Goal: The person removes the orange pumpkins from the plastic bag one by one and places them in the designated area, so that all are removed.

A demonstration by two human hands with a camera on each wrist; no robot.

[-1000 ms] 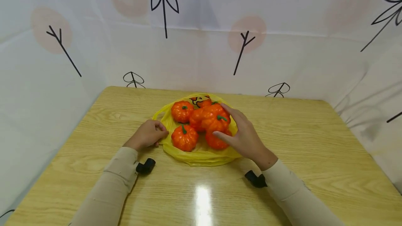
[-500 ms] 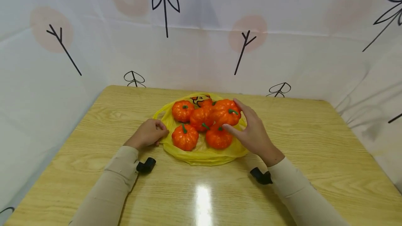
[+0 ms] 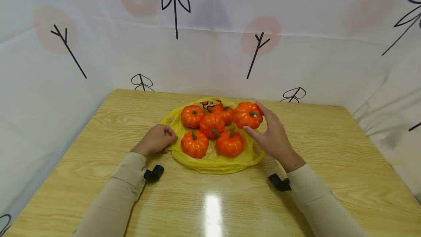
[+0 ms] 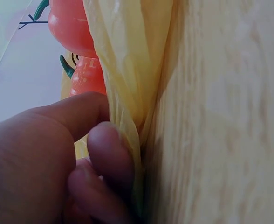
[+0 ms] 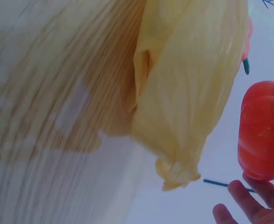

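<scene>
My right hand (image 3: 275, 140) grips a small orange pumpkin (image 3: 246, 116) with a green stem, thumb on the near side and fingers on the far side. In the right wrist view this pumpkin (image 5: 263, 130) shows above the table level, beside the bag. My left hand (image 3: 154, 140) pinches the left edge of a yellow plastic bag (image 3: 210, 165). The left wrist view shows thumb and fingers at the bag's thin edge (image 4: 123, 98), close to the tabletop. Several more pumpkins (image 3: 194, 143) lie on the spread bag, one of them (image 3: 212, 124) in the middle.
The light wooden table (image 3: 329, 156) extends around the bag on all sides. Behind it hangs a white cloth (image 3: 210, 61) with black plant drawings. Black mounts (image 3: 154, 173) sit on both wrists. A cartoon print (image 3: 209, 105) shows at the bag's far edge.
My right hand has moved right with its pumpkin, from over the others to the bag's right side, uncovering the pumpkins beneath. The left hand has stayed at the bag's edge.
</scene>
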